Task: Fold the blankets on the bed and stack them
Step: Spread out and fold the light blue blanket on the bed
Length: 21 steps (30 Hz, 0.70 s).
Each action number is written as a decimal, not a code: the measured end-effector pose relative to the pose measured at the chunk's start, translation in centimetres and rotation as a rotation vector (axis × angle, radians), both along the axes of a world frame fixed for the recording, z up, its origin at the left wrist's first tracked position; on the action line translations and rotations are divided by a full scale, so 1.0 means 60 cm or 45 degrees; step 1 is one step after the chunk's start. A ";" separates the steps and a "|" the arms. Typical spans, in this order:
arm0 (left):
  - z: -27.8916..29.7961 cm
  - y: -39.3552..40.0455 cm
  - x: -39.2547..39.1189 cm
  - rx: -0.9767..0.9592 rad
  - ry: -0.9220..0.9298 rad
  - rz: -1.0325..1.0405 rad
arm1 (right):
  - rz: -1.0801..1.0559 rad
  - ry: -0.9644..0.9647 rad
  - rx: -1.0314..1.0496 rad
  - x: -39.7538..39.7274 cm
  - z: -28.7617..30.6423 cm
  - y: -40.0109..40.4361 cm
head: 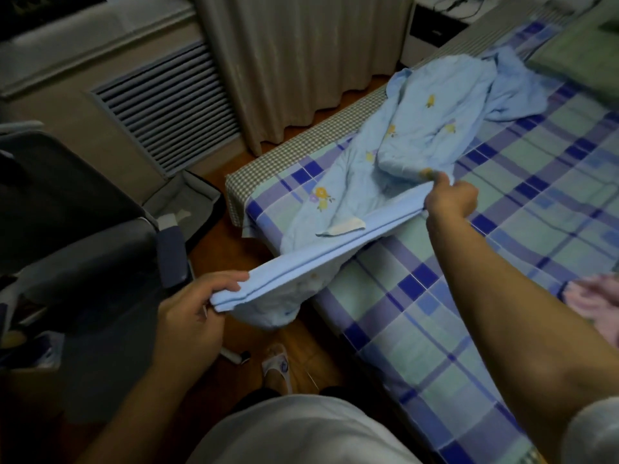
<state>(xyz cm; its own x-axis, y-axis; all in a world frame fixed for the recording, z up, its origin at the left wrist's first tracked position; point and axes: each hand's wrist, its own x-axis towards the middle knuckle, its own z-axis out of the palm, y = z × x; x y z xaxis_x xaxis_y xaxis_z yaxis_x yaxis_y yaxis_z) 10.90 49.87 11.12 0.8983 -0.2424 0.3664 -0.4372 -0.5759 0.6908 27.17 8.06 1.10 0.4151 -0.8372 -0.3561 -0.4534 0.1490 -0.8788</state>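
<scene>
A light blue blanket with small flower prints lies crumpled along the near corner of the bed, which has a blue and green checked sheet. One doubled edge of it is stretched taut between my hands. My left hand pinches that edge beyond the bed's side, above the floor. My right hand grips the other end over the mattress. A green folded blanket rests at the far right of the bed. A pink cloth shows at the right edge.
A dark open suitcase stands on the floor to the left. Behind it is a wall unit with a slatted grille, and beige curtains hang beyond the bed. A slippered foot is on the wooden floor.
</scene>
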 end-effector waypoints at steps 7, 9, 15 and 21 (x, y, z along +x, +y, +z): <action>-0.113 0.008 -0.035 0.491 0.464 0.262 | -0.168 0.071 0.589 -0.096 -0.108 -0.007; -0.148 0.012 -0.052 0.625 0.795 0.332 | -0.224 0.160 0.820 -0.180 -0.169 0.005; -0.160 0.002 -0.051 0.949 0.751 0.203 | -0.400 0.503 1.149 -0.386 -0.153 0.084; 0.026 -0.137 0.243 0.769 0.418 0.134 | -0.070 0.091 0.634 -0.215 0.097 -0.079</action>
<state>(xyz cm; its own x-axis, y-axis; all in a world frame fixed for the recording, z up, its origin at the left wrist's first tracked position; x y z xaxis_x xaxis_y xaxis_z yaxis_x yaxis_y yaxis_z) 25.47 41.66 12.70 0.9695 -0.2238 -0.1002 -0.1811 -0.9290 0.3228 14.29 3.31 6.92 0.3355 -0.5786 -0.7434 -0.4895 0.5671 -0.6624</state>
